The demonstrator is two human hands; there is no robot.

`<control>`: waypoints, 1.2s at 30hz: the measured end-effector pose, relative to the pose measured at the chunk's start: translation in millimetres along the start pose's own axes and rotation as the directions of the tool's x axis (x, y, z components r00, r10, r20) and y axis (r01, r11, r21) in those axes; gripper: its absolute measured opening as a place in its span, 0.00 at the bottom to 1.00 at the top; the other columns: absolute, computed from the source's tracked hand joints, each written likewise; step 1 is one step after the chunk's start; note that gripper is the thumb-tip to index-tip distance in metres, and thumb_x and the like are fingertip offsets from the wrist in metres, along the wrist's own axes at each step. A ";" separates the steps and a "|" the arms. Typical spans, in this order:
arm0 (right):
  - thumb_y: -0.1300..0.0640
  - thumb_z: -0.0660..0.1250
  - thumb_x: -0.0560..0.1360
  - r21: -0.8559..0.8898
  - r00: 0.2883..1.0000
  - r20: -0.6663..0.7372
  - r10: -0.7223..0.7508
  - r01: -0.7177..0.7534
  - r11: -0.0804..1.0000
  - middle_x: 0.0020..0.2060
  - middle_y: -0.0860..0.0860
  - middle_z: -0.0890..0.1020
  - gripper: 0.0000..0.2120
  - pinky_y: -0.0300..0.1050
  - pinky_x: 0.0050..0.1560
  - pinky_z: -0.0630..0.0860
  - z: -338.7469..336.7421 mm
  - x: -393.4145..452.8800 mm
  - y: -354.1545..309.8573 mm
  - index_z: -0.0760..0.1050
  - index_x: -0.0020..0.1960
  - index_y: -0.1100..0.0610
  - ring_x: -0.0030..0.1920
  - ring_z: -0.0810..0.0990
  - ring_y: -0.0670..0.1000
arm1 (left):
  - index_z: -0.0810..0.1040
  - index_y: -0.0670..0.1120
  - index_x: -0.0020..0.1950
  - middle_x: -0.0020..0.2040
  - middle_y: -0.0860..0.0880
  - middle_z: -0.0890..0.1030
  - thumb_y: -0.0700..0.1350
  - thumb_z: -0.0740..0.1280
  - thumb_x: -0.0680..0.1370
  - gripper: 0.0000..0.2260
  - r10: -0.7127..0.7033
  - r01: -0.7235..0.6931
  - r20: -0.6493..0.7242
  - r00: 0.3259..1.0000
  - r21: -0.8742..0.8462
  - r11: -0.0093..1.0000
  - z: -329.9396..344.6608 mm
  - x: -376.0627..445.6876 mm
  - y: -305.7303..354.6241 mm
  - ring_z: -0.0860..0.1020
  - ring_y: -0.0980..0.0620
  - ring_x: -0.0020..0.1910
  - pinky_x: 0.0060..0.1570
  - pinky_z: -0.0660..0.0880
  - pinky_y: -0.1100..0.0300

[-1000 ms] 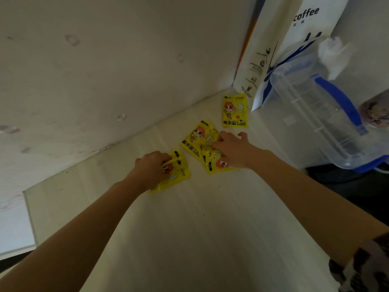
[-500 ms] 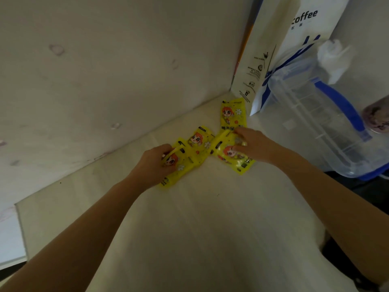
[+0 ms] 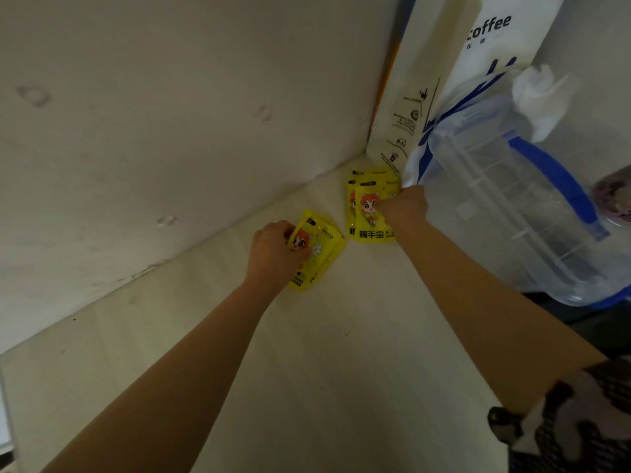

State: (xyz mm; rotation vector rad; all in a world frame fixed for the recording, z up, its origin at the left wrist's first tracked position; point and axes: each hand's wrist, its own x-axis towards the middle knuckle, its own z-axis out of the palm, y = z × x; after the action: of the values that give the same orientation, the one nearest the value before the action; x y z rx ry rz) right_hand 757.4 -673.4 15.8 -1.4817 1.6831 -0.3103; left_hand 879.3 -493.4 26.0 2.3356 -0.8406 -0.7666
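Yellow sachets with an orange-haired cartoon figure lie on a pale shelf surface [image 3: 341, 353] in two small stacks. My left hand [image 3: 273, 254] grips the nearer stack [image 3: 321, 254], thumb over its top edge. My right hand [image 3: 404, 208] holds the farther stack [image 3: 367, 216], which lies close to the back corner beside the white paper bag. How many sachets each stack holds is hidden by overlap.
A white paper bag [image 3: 440, 80] printed "coffee" stands in the back corner. A clear plastic container [image 3: 505, 206] with blue handle and trim sits at right, something white on top. A pale wall [image 3: 153, 148] rises at left.
The scattered sachets have been gathered into two stacks. My right hand slid its sachets back onto the one by the bag; my left hand drew its sachets together.
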 end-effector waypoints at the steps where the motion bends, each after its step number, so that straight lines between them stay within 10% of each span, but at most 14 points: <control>1: 0.59 0.70 0.73 -0.033 1.000 -0.018 0.008 -0.009 0.999 0.59 0.58 0.77 0.25 0.44 0.51 0.71 2.4 -1.0 3.7 0.65 0.65 0.65 0.59 0.77 0.57 | 0.79 0.45 0.54 0.54 0.45 0.76 0.48 0.74 0.69 0.15 0.023 -0.022 -0.011 1.000 0.073 0.997 2.3 1.4 -1.9 0.73 0.45 0.55 0.52 0.70 0.57; 15: 0.56 0.66 0.76 -0.308 0.996 -0.021 -0.083 0.073 0.949 0.61 0.59 0.75 0.19 0.51 0.62 0.69 6.6 1.5 6.4 0.69 0.63 0.62 0.64 0.70 0.60 | 0.75 0.43 0.60 0.60 0.43 0.73 0.45 0.71 0.72 0.18 0.106 -0.097 -0.027 0.994 0.228 0.969 20.2 -16.9 0.6 0.69 0.42 0.59 0.57 0.69 0.52; 28: 0.62 0.65 0.73 0.042 0.996 0.002 -0.092 0.092 0.995 0.47 0.55 0.76 0.12 0.41 0.36 0.70 -4.2 -18.6 -0.4 0.72 0.56 0.63 0.48 0.76 0.54 | 0.73 0.45 0.50 0.43 0.50 0.78 0.45 0.74 0.71 0.13 -0.125 0.106 -0.089 0.988 -0.185 0.977 7.9 -35.8 -11.6 0.78 0.49 0.39 0.37 0.77 0.54; 36: 0.57 0.72 0.71 0.274 0.987 0.134 -0.086 0.047 0.961 0.43 0.53 0.80 0.09 0.50 0.47 0.78 -47.4 -98.1 34.4 0.75 0.48 0.58 0.42 0.79 0.52 | 0.74 0.47 0.47 0.43 0.47 0.81 0.41 0.72 0.73 0.08 -0.302 0.232 -0.051 0.952 -0.524 0.820 1.5 -93.7 -36.4 0.80 0.50 0.36 0.35 0.77 0.56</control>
State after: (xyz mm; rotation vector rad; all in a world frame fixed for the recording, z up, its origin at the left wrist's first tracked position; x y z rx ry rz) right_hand 693.3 -591.6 63.3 -1.3254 1.4161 -0.4400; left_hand 832.0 -404.8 32.0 2.0016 -0.2009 -0.8189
